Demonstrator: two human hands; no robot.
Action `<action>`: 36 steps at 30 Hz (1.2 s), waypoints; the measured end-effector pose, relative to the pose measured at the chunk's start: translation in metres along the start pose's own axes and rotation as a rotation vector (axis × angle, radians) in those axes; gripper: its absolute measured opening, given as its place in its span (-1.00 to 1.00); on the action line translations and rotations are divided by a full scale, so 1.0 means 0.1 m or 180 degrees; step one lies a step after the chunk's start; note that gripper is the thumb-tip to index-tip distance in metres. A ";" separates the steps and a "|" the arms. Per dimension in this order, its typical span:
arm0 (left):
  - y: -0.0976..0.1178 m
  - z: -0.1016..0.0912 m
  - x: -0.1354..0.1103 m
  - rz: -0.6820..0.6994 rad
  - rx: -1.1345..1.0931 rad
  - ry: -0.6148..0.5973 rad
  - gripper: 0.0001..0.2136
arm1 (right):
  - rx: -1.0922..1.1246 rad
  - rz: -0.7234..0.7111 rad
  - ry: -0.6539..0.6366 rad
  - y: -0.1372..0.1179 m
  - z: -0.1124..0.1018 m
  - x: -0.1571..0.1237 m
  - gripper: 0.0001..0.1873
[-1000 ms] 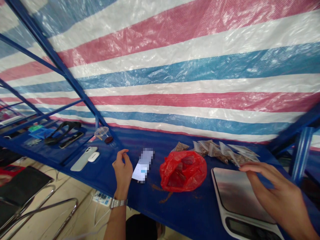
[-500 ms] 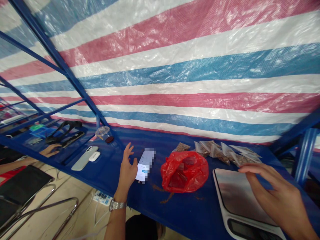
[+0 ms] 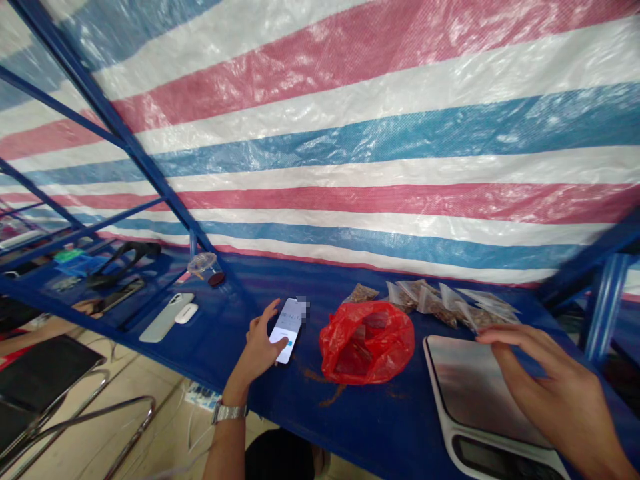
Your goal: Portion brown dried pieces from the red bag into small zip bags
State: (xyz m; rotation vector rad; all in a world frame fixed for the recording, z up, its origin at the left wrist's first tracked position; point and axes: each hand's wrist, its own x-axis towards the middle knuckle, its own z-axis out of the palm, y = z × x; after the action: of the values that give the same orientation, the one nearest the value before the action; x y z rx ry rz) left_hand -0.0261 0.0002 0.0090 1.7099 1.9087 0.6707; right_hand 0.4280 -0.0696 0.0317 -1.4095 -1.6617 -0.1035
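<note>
My left hand [image 3: 260,343], with a metal-band watch [image 3: 231,413] on the wrist, is at a lit smartphone [image 3: 286,337] lying on the blue table. The thumb rests on its screen; the other fingers stretch apart along its left edge. Over the right part of a flat kitchen scale [image 3: 485,387] hangs my right hand [image 3: 555,387], thumb and forefinger tips together. Whether anything tiny is between them I cannot make out. A crumpled red plastic bag [image 3: 367,347] gapes open between phone and scale. Behind it and the scale lie several small zip bags [image 3: 440,310] of brown bits.
A grey phone [image 3: 167,319] and a white earbud case [image 3: 187,313] lie left of my left hand. Near the back stands a clear plastic cup [image 3: 205,267]. Blue frame bars [image 3: 145,170] cross at left. Another person's forearm [image 3: 55,327] reaches in there. Brown crumbs lie before the red bag.
My left hand has come down onto the phone, its thumb now on the screen. The right hand stays above the scale. The other person's hand at left has drawn back.
</note>
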 end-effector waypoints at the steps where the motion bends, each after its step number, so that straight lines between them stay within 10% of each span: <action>1: -0.01 0.00 0.01 0.0012 -0.0031 0.0048 -0.21 | -0.0002 0.0005 -0.0006 0.00 0.00 0.00 -0.83; 10: -0.12 0.10 0.20 0.0123 -0.0151 0.0800 -0.60 | 0.0015 0.0104 -0.0029 0.00 -0.01 0.00 -0.84; 36: 0.15 0.23 0.18 0.0149 0.1040 0.0616 -0.64 | 0.0128 -0.0186 -0.0431 -0.11 0.17 -0.03 -0.83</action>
State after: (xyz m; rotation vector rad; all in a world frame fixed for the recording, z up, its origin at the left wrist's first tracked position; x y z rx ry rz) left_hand -0.0013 0.0208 0.0005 1.9522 2.2179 0.5839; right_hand 0.4095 -0.0658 0.0251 -1.3636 -1.8067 -0.0078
